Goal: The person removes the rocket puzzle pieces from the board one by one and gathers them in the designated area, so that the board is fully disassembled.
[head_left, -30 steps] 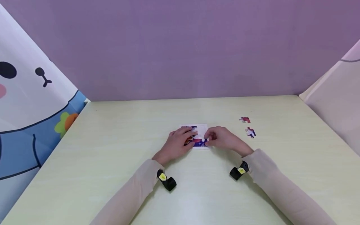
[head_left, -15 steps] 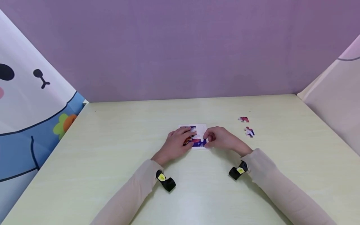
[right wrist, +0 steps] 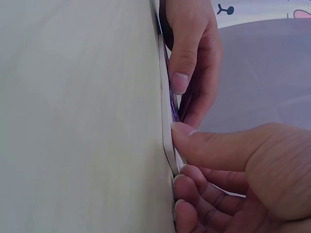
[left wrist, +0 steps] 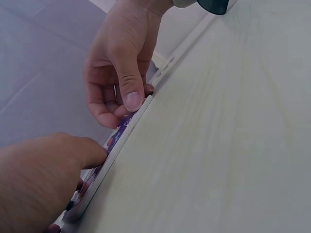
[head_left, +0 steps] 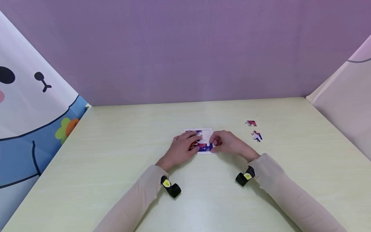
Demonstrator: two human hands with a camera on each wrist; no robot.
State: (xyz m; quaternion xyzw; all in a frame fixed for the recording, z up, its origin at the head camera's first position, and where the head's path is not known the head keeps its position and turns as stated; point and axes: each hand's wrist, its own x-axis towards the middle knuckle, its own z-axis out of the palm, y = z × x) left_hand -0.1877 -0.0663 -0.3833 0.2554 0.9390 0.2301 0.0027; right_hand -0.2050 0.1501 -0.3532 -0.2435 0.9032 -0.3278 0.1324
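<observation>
A small jigsaw puzzle [head_left: 205, 148] in a white frame lies flat in the middle of the table, its purple and red picture partly hidden by the hands. A bare white patch shows at its upper right. My left hand [head_left: 180, 149] lies over the puzzle's left half, fingers spread, thumb pressing near the lower edge. At the right edge, my right hand [head_left: 229, 142] has curled fingers, with thumb and forefinger on the puzzle's lower right part. The right wrist view shows the right thumb [right wrist: 209, 145] on the frame's rim and the other fingers beside it.
Two loose jigsaw pieces, a red one [head_left: 251, 123] and a purple-and-white one [head_left: 257, 136], lie to the right, beyond the right hand. A purple wall [head_left: 197, 51] rises behind the pale table [head_left: 130, 129]. A cartoon-printed cloth [head_left: 34, 106] stands at the left.
The head view has shifted slightly. Both hands keep nearly the same places on the puzzle, and the two loose pieces have not moved on the table.
</observation>
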